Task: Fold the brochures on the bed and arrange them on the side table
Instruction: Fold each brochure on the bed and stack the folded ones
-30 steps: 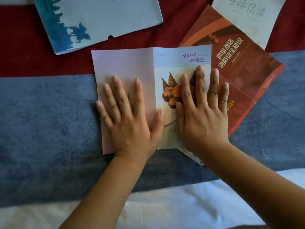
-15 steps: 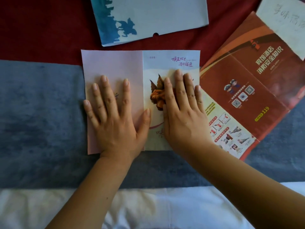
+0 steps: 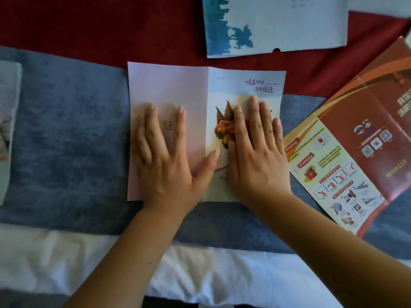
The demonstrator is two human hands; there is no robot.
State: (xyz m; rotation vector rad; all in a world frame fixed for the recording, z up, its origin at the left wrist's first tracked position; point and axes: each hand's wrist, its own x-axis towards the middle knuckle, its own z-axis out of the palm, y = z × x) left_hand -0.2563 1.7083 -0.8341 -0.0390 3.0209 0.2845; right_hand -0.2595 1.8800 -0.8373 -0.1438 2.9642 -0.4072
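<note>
A pale pink and white brochure (image 3: 171, 85) with purple lettering and an orange figure lies flat on the bed, folded into two visible panels. My left hand (image 3: 166, 156) presses flat on the pink left panel, fingers spread. My right hand (image 3: 255, 152) lies flat on the right panel, partly covering the orange figure. A red and orange brochure (image 3: 360, 138) lies unfolded to the right. A white brochure with blue ink art (image 3: 278, 23) lies above, at the top edge.
The bed has a grey-blue runner (image 3: 66, 141) over a dark red cover (image 3: 100, 25), with white sheet (image 3: 66, 263) at the near edge. Another pale brochure (image 3: 6, 130) shows at the far left edge. No side table is in view.
Both hands have stayed flat on the brochure. The view has shifted left, so the brochure sits clear of the red one and a pale brochure appears at the left edge.
</note>
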